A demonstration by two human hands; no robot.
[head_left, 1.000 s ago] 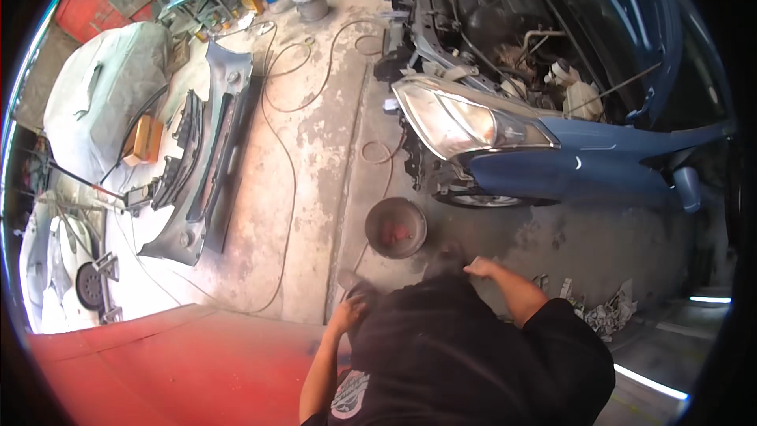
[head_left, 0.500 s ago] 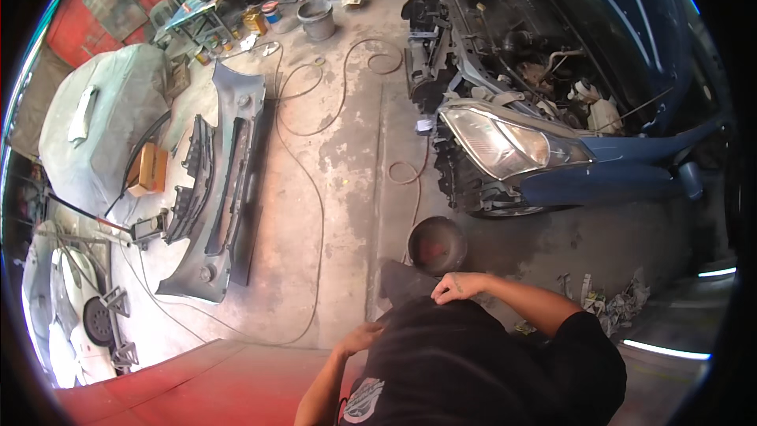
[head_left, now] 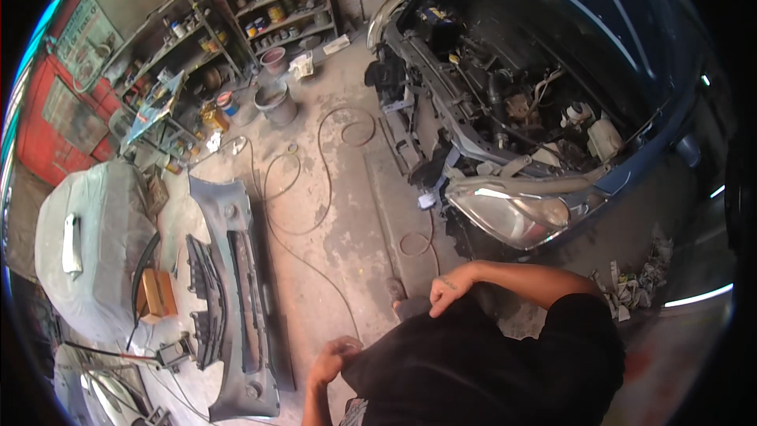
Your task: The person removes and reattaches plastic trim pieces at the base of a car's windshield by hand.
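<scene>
My right hand (head_left: 452, 289) is closed, with its thumb and fingers pinching the front of my black T-shirt (head_left: 465, 363). Its bent arm comes in from the right. Over on the left, my left hand (head_left: 334, 356) is curled at the shirt's other edge and grips the cloth. Between the two hands the fabric is drawn out away from my body. Part of a foot (head_left: 397, 300) shows beyond the hem, on the concrete floor.
A blue car (head_left: 505, 110) with its hood up and front bumper off stands at the right. A loose bumper (head_left: 236, 300) lies on the left, near a covered vehicle (head_left: 91, 244). A thin hose (head_left: 322, 150) loops across the floor. Shelves (head_left: 280, 8) and a grey bucket (head_left: 274, 102) are behind.
The view has tilted up and turned, bringing in more of the shelves. My hands are wider apart, with the shirt cloth pulled out between them. The round black basin is no longer visible.
</scene>
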